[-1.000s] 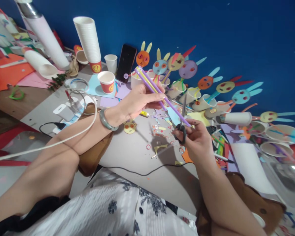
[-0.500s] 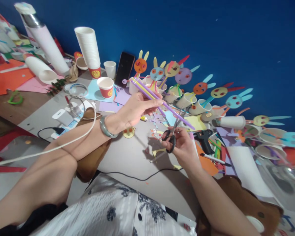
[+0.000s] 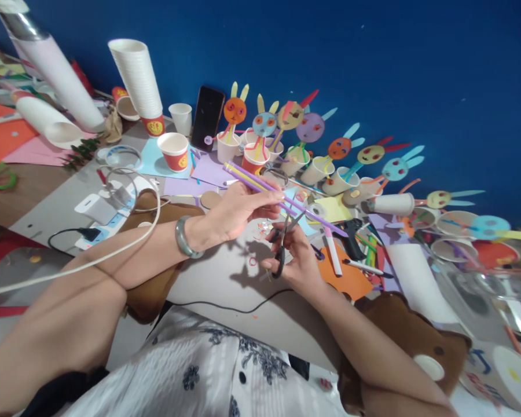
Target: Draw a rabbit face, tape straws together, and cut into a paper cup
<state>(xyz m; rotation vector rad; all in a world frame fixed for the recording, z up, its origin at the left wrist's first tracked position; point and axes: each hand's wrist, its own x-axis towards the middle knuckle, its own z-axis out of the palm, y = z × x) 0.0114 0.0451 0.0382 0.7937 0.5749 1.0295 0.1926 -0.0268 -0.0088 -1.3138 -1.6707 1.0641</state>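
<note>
My left hand (image 3: 228, 214) is closed around a small bundle of purple and yellow straws (image 3: 248, 178), held slanting above the table. One purple straw reaches farther down to the right than the others. In my right hand (image 3: 301, 263) is a pair of scissors (image 3: 280, 255) with black handles, its blades pointing up. The blades lie spread at the lower ends of the straws, just right of my left fingers; whether they touch a straw I cannot tell. Below my hands, paper scraps and a small red ring lie on the grey table (image 3: 226, 284).
Along the blue wall stands a row of paper cups with rabbit-faced paper figures (image 3: 310, 127). A tall cup stack (image 3: 136, 81), a phone (image 3: 207, 119) and a power strip (image 3: 108, 223) are to the left. Right lie a black glue gun (image 3: 353, 237), a marker (image 3: 367, 267) and orange paper (image 3: 342, 278).
My right hand has brought the scissors left and closer to my left hand, so the blades now meet the straws' lower ends in view. The whole view has shifted slightly.
</note>
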